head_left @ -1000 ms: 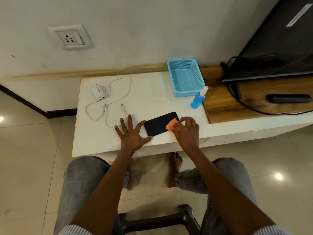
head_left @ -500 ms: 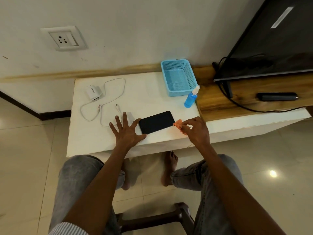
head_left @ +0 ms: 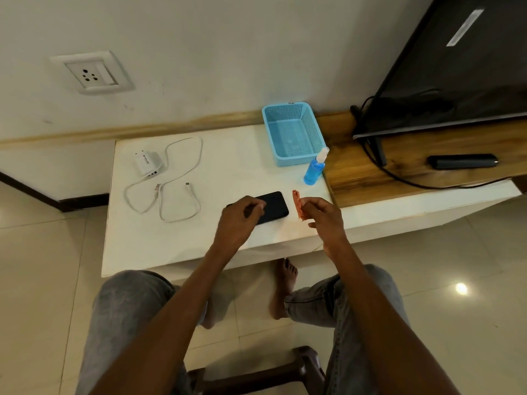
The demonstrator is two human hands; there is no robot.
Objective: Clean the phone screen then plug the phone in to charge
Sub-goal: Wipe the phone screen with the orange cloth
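Left hand (head_left: 238, 220): fingers curled over the near-left end of the phone (head_left: 273, 205), gripping it on the white table (head_left: 228, 172). Right hand (head_left: 323, 213): fingertips pinch the orange cloth (head_left: 298, 203), just right of the phone. Beyond the left fingers lie the charging cable (head_left: 176, 195) and adapter (head_left: 147, 162); the wall socket (head_left: 91, 74) sits further off.

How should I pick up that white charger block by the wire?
Take the charger block by its two long flat sides, with the grip coming down from above. It lies flat on the white table, so those sides are free. Keep off the pin end and the end where the white cable lies.
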